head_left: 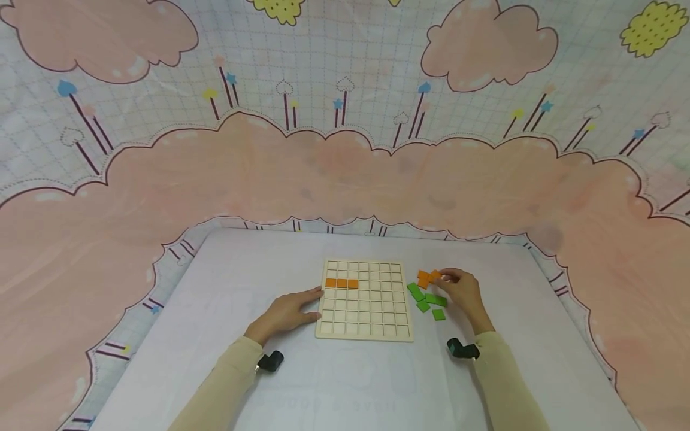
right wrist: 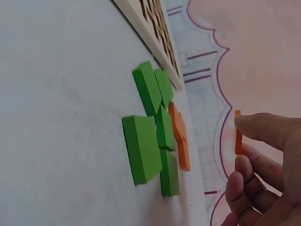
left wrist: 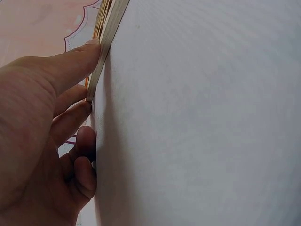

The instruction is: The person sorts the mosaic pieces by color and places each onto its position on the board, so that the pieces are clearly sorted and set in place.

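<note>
Left hand (head_left: 287, 310): is resting spread thumb and fingertips against the left edge of the gridded board (head_left: 364, 333), without clamping it; the left wrist view is cutting off most of the board.
Right hand (head_left: 463, 291): is pinching an orange tile (right wrist: 238, 136) between thumb and finger, right of the board; the right wrist view is showing it nearly edge-on.
Loose orange tiles (head_left: 423, 279): are lying beside the board's right edge; whether the held one is touching them, I cannot tell.
Green tiles (head_left: 423, 306): are lying nearer the person, some overlapping, so their count is staying unclear.
Orange row (head_left: 342, 283): three tiles are filling cells from the board's left side.
Sleeves (head_left: 220, 383): are running off the bottom edge.
</note>
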{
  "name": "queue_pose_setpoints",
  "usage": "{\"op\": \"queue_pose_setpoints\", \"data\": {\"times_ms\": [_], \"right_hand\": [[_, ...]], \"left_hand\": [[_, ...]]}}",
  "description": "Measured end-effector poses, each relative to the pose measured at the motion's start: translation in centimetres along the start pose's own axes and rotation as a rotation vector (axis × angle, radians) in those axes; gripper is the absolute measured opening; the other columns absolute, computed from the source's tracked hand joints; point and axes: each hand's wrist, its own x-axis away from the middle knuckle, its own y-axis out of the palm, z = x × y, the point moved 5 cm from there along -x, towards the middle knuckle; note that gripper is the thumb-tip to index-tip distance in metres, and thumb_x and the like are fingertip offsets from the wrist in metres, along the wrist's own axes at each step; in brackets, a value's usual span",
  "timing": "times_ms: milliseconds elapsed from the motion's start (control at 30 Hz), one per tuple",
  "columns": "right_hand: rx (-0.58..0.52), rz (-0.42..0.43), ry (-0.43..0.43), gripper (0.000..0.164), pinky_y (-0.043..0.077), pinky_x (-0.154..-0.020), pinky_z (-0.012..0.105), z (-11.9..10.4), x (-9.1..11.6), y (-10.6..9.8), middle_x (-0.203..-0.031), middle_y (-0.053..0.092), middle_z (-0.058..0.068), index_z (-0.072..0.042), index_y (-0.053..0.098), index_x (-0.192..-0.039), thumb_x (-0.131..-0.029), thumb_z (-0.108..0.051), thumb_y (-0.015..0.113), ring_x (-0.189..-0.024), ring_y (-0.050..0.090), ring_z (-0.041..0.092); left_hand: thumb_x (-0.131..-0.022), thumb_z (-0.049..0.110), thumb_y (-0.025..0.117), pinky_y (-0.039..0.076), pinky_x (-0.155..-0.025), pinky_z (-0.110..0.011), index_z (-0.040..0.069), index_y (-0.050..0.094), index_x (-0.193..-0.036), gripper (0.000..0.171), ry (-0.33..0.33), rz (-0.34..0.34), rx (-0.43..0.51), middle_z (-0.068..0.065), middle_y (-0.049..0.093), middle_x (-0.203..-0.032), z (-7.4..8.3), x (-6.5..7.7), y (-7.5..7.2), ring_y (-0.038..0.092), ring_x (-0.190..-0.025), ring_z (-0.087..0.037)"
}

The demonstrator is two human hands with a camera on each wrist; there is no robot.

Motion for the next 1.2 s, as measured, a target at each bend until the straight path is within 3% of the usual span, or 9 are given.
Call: {"op": "queue_pose_setpoints", "data": {"times_ms": [633,1200], "right_hand": [[-0.050,-0.023,-0.170,0.039,0.047,-0.073,0.021,-2.7,0.8,2.5,-0.105,0.067,0.017,0.000,0.067,-0.119,-0.086,-0.022,0.075,-0.092,0.058,0.023],[-0.080,-0.058,-0.211,0.033,0.045,-0.069,0.022,-5.3,1.3,5.8,-0.100,0.066,0.011,-0.005,0.070,-0.115,-0.085,-0.019,0.076,-0.086,0.056,0.019]], "left_hand": [[-0.090,0.046,0.067,0.036,-0.117,-0.051,0.025,0.047,-0.147,0.064,0.003,-0.008,-0.002,0.008,0.040,-0.156,-0.2,-0.1,0.1,0.043,-0.142,-0.028],[-0.090,0.046,0.066,0.034,-0.118,-0.051,0.025,0.047,-0.147,0.063,-0.012,-0.012,-0.003,0.008,0.039,-0.157,-0.2,-0.1,0.2,0.042,-0.143,-0.027]]}}
